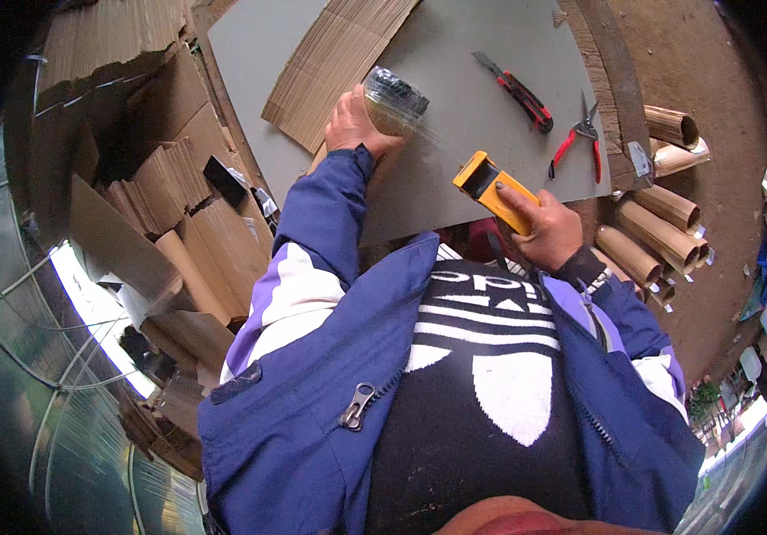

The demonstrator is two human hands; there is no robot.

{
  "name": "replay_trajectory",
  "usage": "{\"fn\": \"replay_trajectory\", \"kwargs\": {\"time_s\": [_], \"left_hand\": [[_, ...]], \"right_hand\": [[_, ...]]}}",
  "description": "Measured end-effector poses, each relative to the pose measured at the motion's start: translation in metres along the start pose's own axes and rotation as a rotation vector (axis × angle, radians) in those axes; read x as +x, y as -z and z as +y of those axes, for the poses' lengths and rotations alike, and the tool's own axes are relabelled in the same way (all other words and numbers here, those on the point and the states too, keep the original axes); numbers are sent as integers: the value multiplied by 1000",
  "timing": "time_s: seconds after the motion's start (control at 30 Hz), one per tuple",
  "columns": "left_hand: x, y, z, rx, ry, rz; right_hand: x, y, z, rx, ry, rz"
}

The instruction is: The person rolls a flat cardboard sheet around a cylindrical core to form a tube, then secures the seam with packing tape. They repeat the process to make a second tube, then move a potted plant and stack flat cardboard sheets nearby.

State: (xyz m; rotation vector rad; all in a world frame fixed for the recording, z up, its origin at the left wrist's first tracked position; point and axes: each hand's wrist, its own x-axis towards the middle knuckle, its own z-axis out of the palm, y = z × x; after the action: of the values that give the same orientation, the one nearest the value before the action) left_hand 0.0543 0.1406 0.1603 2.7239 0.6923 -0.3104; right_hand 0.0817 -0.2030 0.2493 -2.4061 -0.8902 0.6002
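Note:
My left hand (355,123) is closed around a short rolled cardboard tube (385,123). Shiny clear film wraps the tube's far end (396,91), which looks dark inside. In my right hand (547,230) is a yellow tape dispenser (501,192), gripped with the thumb along its top. A faint clear strip runs between the dispenser and the tube. Beyond the left hand, a corrugated cardboard sheet (334,67) lies on the grey tabletop (455,80). Farther right rest a red-and-black utility knife (519,94), blade out, and red-handled pruning shears (579,136) with parted handles.
Several rolled cardboard tubes (660,218) lie on the brown floor (722,116) right of the table. Stacked cardboard pieces (169,192) crowd the left side, close to my left arm. A wooden edge (602,71) borders the tabletop on the right.

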Motion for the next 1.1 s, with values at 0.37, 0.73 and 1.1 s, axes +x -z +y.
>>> {"fn": "replay_trajectory", "kwargs": {"time_s": [0.37,0.73,1.1], "left_hand": [[66,0,-70,-276,-138,-299],[57,8,-33,-237,-299,-471],[-51,3,11,135,-579,-89]], "right_hand": [[176,-91,-31,-249,-26,-164],[-1,-55,1,59,-281,71],[2,2,28,179,-10,269]]}}
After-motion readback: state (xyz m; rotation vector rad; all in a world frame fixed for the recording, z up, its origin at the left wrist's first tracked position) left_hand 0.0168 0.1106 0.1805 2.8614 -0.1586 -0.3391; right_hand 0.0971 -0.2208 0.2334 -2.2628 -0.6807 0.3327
